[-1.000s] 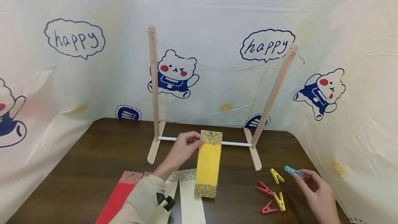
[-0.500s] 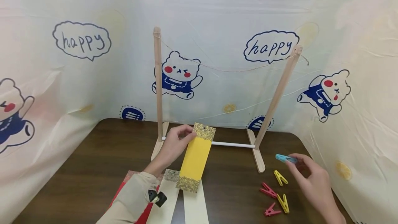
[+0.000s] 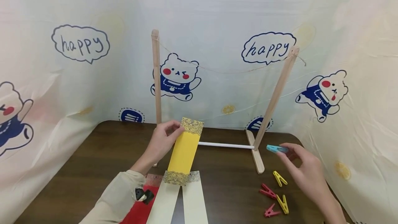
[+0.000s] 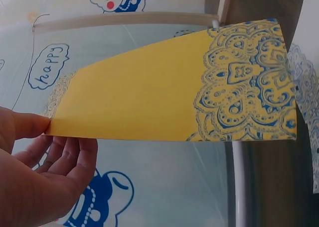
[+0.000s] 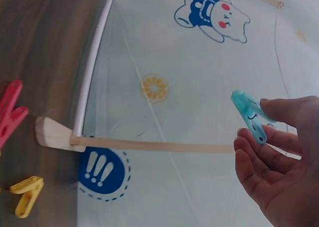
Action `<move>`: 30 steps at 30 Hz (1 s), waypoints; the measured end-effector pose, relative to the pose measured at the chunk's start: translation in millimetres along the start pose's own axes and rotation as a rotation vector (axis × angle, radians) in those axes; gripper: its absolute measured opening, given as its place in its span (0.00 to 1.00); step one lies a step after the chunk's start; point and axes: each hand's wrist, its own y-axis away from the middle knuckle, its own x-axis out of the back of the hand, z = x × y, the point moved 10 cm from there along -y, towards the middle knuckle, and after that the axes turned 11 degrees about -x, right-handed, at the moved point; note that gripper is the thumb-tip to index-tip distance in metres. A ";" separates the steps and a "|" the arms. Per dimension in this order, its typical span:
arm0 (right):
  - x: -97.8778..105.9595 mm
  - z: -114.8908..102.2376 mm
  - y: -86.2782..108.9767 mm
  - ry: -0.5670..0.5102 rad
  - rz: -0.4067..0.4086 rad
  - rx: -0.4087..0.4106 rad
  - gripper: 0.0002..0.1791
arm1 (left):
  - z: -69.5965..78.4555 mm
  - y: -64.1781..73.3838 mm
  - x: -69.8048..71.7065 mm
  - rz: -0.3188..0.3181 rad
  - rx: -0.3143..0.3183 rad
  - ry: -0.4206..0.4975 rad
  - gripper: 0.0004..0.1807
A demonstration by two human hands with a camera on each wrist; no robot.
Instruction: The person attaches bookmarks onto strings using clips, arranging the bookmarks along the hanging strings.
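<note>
My left hand (image 3: 163,141) pinches a yellow paper bookmark (image 3: 184,151) by the left edge near its lace-patterned top. The bookmark hangs tilted, its lower end in front of the cream bookmarks. In the left wrist view, thumb and fingers grip one end of the yellow bookmark (image 4: 134,97). My right hand (image 3: 303,165) holds a light blue clothespin (image 3: 276,148) between thumb and fingers, above the other pins. The right wrist view shows that blue clothespin (image 5: 249,116) with the thumb on one leg and the fingers by the other.
A wooden stand with a left post (image 3: 157,78), a right post (image 3: 276,96) and a white crossbar (image 3: 227,145) carries a sagging string (image 3: 230,72). Yellow clothespins (image 3: 280,179) and red clothespins (image 3: 268,191) lie at right. Cream bookmarks (image 3: 196,199) and a red bookmark (image 3: 138,206) lie in front.
The left hand has moved left and slightly up with the yellow bookmark, which now tilts more. The right hand has moved left and up with the blue clothespin.
</note>
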 end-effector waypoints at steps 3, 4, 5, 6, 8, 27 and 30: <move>-1.6 -12.3 -4.9 0.002 -0.003 0.042 0.13 | -3.0 0.9 8.0 0.009 0.010 -0.027 0.09; -2.3 -17.0 -6.7 -0.003 -0.006 0.058 0.13 | -3.2 1.2 10.7 0.014 0.012 -0.031 0.10; -3.1 -21.8 -8.6 -0.008 -0.008 0.073 0.13 | -3.3 1.3 13.3 0.017 0.014 -0.031 0.10; -3.6 -27.2 -10.6 -0.014 -0.008 0.093 0.13 | -3.0 1.2 16.0 0.022 0.014 -0.030 0.10; -5.1 -38.5 -14.8 -0.014 -0.013 0.129 0.13 | -2.1 0.7 21.6 0.031 0.017 -0.026 0.11; -17.8 -114.0 -40.8 -0.032 -0.119 0.355 0.13 | 3.4 -25.4 64.8 0.022 0.030 -0.123 0.13; -22.1 -126.6 -44.8 -0.041 -0.133 0.386 0.13 | 3.2 -29.4 73.4 0.020 0.045 -0.109 0.15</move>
